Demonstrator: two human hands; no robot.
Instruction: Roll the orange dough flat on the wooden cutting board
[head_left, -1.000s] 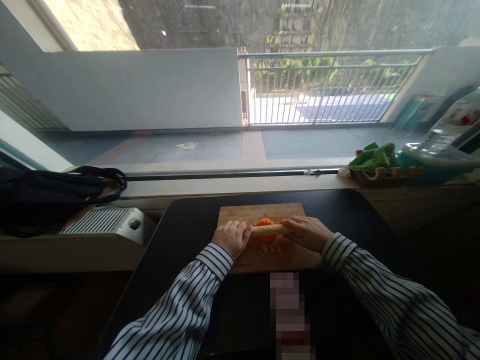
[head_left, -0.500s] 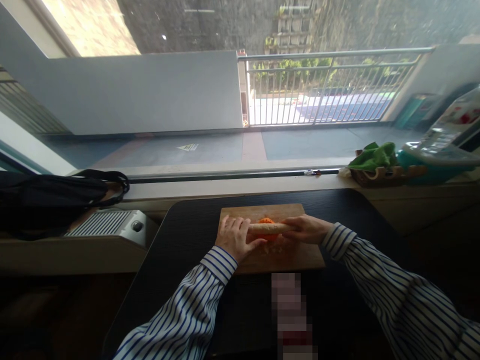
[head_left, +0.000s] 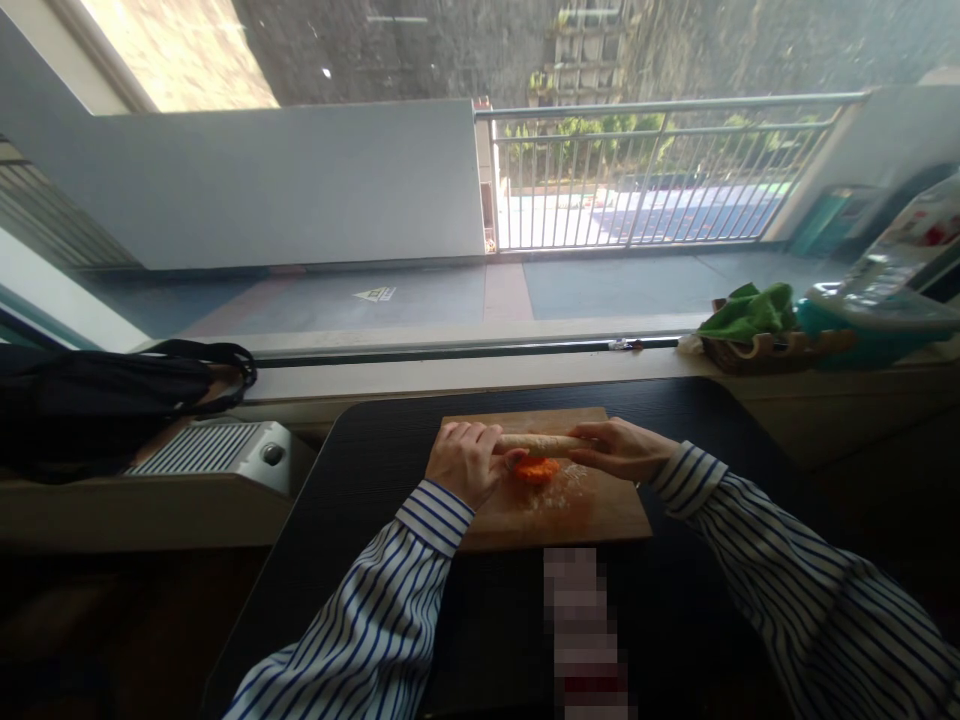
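Note:
A pale wooden rolling pin (head_left: 541,445) lies crosswise over the far half of a wooden cutting board (head_left: 491,525). My left hand (head_left: 466,460) is closed over its left end, the thumb stretched toward the middle. On the right end, the fingers of my right hand (head_left: 619,448) are wrapped round it. Just on the near side of the pin is a flattened orange lump, like dough (head_left: 537,470). Whitish crumbs (head_left: 555,494) are scattered on the board around and below it.
The board rests on a black table (head_left: 375,480). A pixelated strip (head_left: 581,620) shows in front of me. On the sill at right are a green cloth (head_left: 750,312) on a basket and a teal tub (head_left: 892,325). A black bag (head_left: 97,400) lies left, by a radiator (head_left: 217,450).
The rolling pin has moved away from me, off the top of the orange lump to its far side. Both hands moved with it, and more crumbs are uncovered.

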